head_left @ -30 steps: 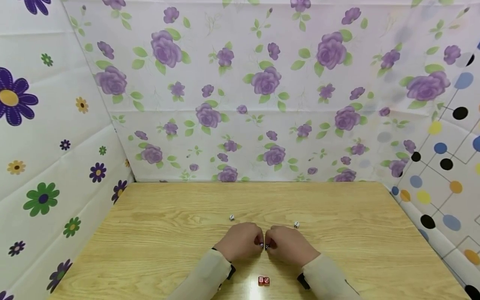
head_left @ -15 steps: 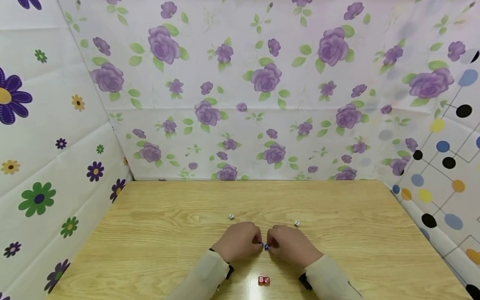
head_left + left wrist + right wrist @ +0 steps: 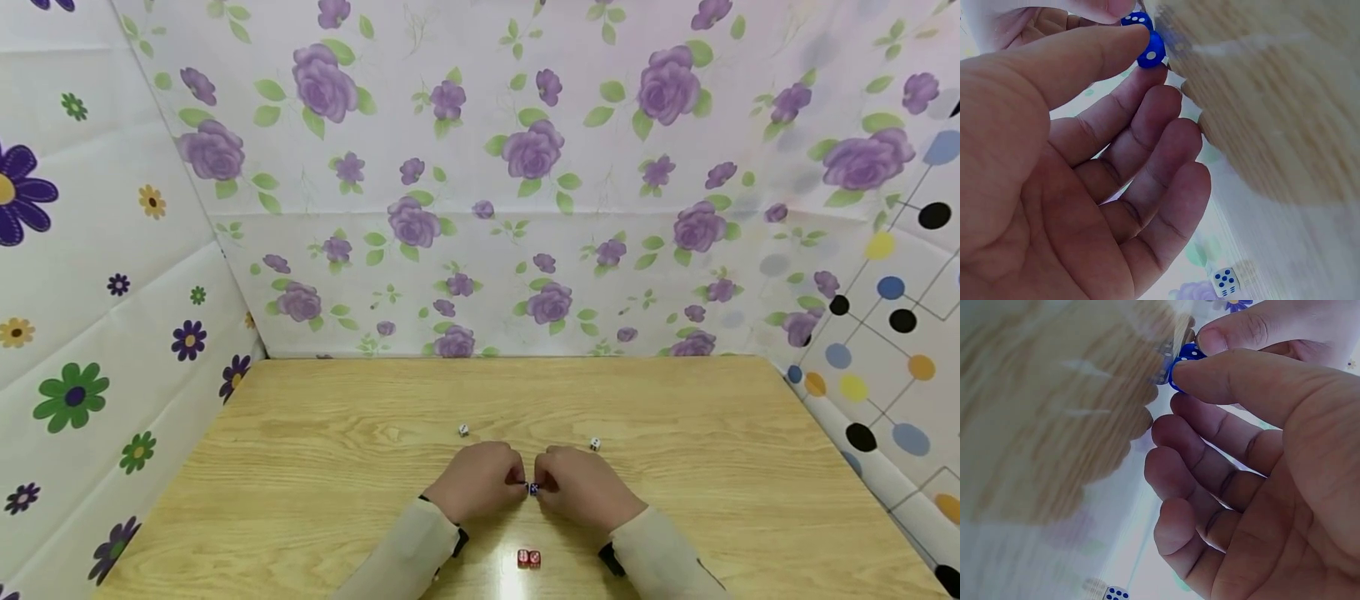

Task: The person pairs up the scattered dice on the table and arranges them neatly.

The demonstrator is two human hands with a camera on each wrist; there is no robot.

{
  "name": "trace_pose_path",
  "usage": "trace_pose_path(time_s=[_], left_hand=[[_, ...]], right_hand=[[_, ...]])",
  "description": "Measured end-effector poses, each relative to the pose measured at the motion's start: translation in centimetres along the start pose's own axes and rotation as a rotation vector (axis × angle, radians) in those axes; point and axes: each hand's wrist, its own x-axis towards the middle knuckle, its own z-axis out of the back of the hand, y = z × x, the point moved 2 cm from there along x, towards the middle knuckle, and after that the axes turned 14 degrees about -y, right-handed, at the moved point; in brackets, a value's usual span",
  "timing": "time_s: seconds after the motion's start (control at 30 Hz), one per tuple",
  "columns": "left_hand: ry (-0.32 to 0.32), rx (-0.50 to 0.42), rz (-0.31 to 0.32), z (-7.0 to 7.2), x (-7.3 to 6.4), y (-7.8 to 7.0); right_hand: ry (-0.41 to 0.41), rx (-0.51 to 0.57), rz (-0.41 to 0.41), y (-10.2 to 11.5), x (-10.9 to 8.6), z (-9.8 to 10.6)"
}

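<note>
My left hand (image 3: 478, 482) pinches a blue die (image 3: 1152, 51) between thumb and index finger, the other fingers loosely bent. Facing it, my right hand (image 3: 583, 487) holds a second blue die (image 3: 534, 489) in the same kind of pinch. The two dice meet side by side, low over the wooden table, and their reflections show in its glossy top in both wrist views. Fingers cover much of each die. Nearer my body, two red dice (image 3: 528, 558) sit side by side between the forearms.
A white die (image 3: 463, 430) lies beyond my left hand on the wooden table (image 3: 337, 433). Another white die (image 3: 595, 444) rests just past my right hand. Flower-patterned cloth (image 3: 480, 167) stands behind the table, with patterned sheets along both sides.
The blue dice have come together from a small gap. More of the right one shows beside the right fingertips. The head view has shifted slightly; red and white dice stay put.
</note>
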Motion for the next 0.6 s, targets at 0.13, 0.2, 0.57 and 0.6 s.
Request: trace_pose_path(time_s=[0.13,0.2,0.57,0.6], left_hand=[[-0.013,0.01,-0.006,-0.04,0.05,-0.12],[-0.016,0.013,-0.006,-0.05,0.07,-0.17],[-0.028,0.026,-0.027,0.0,0.07,-0.58],[-0.026,0.023,-0.026,0.03,0.06,-0.6]], right_hand=[[-0.012,-0.016,0.011,0.06,0.0,0.09],[-0.015,-0.025,0.016,0.1,0.0,0.15],[0.0,-0.033,0.015,0.36,-0.01,0.56],[0.002,-0.03,0.012,0.38,-0.04,0.59]])
